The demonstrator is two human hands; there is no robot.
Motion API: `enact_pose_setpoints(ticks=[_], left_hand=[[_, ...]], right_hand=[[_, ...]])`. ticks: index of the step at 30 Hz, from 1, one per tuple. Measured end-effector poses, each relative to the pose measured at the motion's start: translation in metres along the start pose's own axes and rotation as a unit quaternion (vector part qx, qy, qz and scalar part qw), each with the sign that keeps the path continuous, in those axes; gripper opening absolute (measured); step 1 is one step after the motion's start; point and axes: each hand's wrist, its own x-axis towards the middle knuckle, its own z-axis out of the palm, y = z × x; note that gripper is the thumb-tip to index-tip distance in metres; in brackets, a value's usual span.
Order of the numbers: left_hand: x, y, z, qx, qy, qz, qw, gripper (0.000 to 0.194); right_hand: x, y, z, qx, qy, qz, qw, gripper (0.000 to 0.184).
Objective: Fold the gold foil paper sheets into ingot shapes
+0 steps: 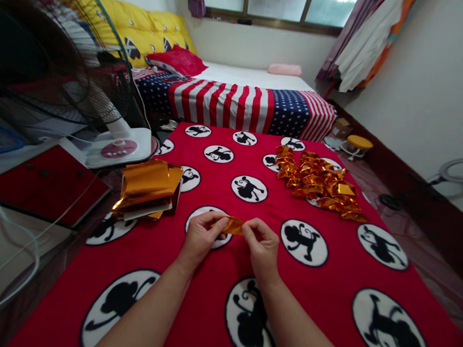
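Note:
Between my two hands is a small folded piece of gold foil paper [235,226], held just above the red cloth. My left hand [202,235] pinches its left end between thumb and fingers. At the right end, my right hand [262,241] grips it the same way. A stack of flat gold foil sheets [148,185] lies to the left of my hands. Over on the right sits a cluster of several folded gold foil pieces [317,180], arranged in rough rows.
A red cloth with monkey prints [223,188] covers the table. An electric fan [120,143] stands at the left, near a red panel [43,173]. Beyond the table is a bed with a flag-patterned cover [223,101]. A yellow stool [359,142] stands by the right wall.

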Motion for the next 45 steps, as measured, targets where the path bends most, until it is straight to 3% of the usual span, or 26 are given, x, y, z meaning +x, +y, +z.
enact_pose_setpoints(ticks=[6,12,19,25,27,29,32,34,38,40,45], left_hand=[[0.000,-0.003,0.000,0.012,-0.013,0.004,1.000,0.020],[-0.002,-0.002,0.002,0.049,-0.018,-0.005,0.999,0.027],[-0.003,0.006,0.003,0.178,0.025,0.086,0.980,0.027],[-0.005,0.005,0.001,0.071,-0.052,0.011,0.996,0.034],[-0.004,0.004,-0.001,0.056,-0.054,-0.004,0.997,0.037],[-0.001,0.003,-0.007,0.060,-0.014,0.009,0.998,0.036],[0.005,0.004,-0.018,0.046,0.138,0.043,0.988,0.034],[0.008,0.005,-0.021,0.025,0.184,0.058,0.981,0.035],[0.006,0.004,-0.012,0.046,0.053,0.076,0.995,0.044],[0.003,0.002,-0.005,0.084,-0.005,0.082,0.993,0.039],[0.001,0.000,0.000,0.130,-0.065,0.057,0.988,0.022]], right_hand=[[0.004,0.000,0.001,-0.022,-0.045,0.023,0.998,0.023],[0.002,0.001,0.001,-0.044,-0.037,0.004,0.998,0.023],[0.001,0.005,-0.001,-0.032,-0.015,0.015,0.999,0.022],[0.002,0.003,-0.004,-0.023,0.006,0.018,1.000,0.021],[0.003,0.004,-0.006,-0.018,0.004,0.020,1.000,0.021],[0.005,0.006,-0.010,-0.010,0.024,0.020,0.999,0.021],[0.009,0.011,-0.017,0.020,0.103,0.025,0.994,0.021],[0.011,0.011,-0.018,0.030,0.101,0.027,0.994,0.021],[0.009,0.005,-0.010,0.022,0.008,0.024,0.999,0.022],[0.006,0.002,-0.006,0.009,-0.034,0.023,0.999,0.022],[0.003,0.000,-0.003,-0.055,-0.097,-0.003,0.994,0.024]])
